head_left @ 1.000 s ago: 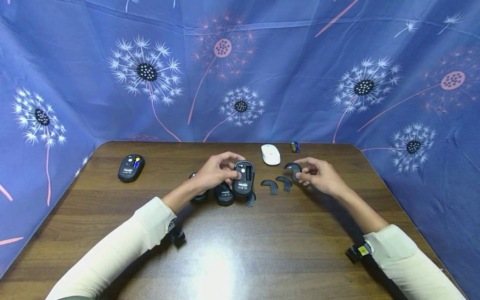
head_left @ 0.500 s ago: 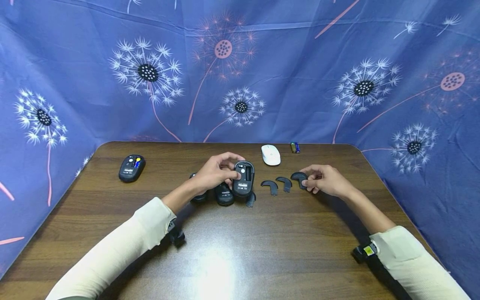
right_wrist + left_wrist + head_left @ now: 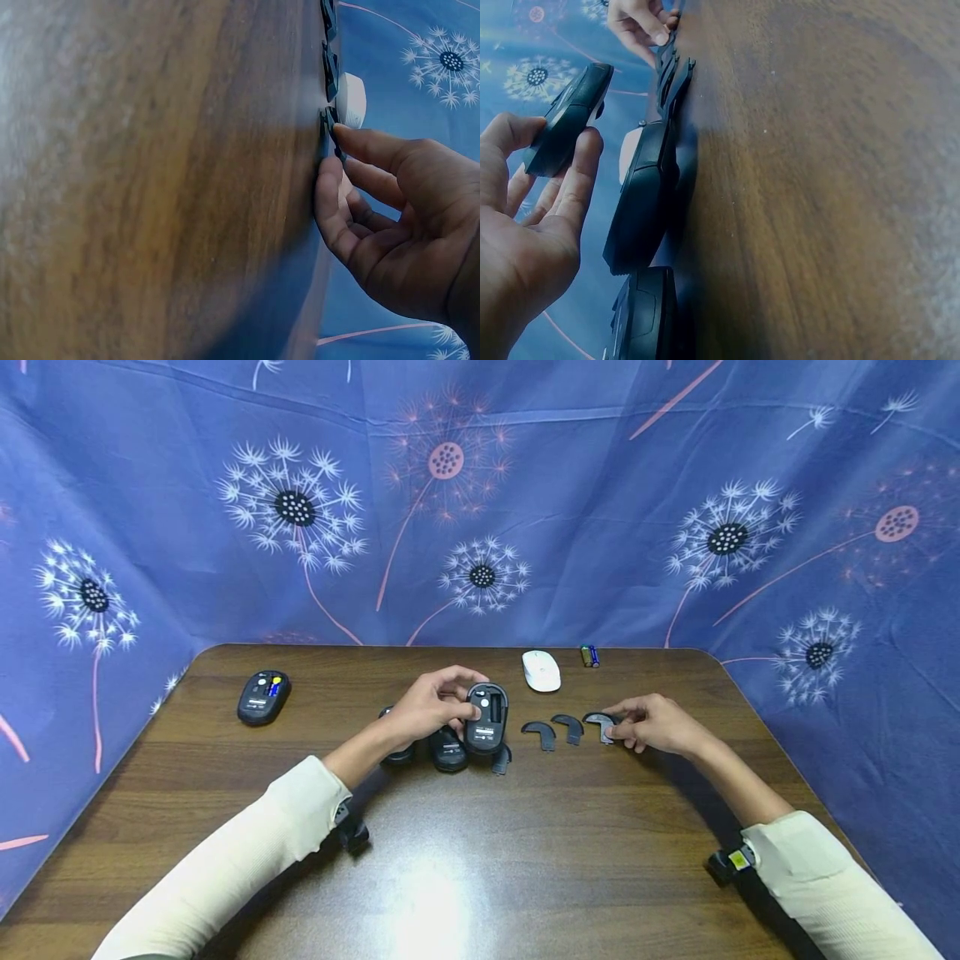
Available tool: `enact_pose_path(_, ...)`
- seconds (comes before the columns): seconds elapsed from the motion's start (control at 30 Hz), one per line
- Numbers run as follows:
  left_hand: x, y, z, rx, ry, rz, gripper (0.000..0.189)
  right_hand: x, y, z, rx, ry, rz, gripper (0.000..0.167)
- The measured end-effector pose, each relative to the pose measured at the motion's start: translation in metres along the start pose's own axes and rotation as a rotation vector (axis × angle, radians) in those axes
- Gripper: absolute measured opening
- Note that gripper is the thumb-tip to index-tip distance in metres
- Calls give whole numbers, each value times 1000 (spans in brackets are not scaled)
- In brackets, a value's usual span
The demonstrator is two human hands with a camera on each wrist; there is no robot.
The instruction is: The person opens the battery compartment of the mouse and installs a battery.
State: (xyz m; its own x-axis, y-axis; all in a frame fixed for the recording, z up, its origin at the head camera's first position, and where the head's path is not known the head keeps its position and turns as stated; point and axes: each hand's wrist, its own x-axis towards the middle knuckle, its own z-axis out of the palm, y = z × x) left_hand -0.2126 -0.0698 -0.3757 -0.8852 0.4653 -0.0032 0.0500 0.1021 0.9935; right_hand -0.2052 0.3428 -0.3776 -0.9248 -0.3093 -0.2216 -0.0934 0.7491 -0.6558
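My left hand [image 3: 431, 703] grips a black computer mouse [image 3: 486, 731] by its sides, underside facing the head camera and its battery slot uncovered. The left wrist view shows this held mouse [image 3: 570, 120] up off the table. At the right, my right hand [image 3: 656, 724] pinches a curved black battery cover [image 3: 597, 720] at the table surface. Two similar covers, a middle one [image 3: 570, 727] and a left one [image 3: 540, 734], lie beside it. Another battery cover [image 3: 502, 762] is partly hidden below the held mouse. Two upturned black mice, one nearer [image 3: 448, 753] and one mostly hidden [image 3: 399, 755], lie under my left hand.
A white mouse [image 3: 542, 671] and a pair of batteries [image 3: 590, 656] lie near the far edge of the wooden table [image 3: 525, 860]. At the far left rests an upturned black mouse [image 3: 263, 697] with a battery in its slot. A patterned blue cloth [image 3: 585, 527] hangs behind.
My right hand has moved slightly right and down, bringing the battery cover from above the table to the end of the row of covers. The cover has tilted flatter. My left hand stays nearly still.
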Motion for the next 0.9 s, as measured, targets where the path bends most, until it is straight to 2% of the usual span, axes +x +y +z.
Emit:
enact_pose_path(0.67,-2,-4,1,-5,2,-10,55,4,5,1,-1,-5,-14,51)
enact_pose_path(0.9,-4,-2,3,-8,-1,-16,55,6,1,-4,-34,6,16,49)
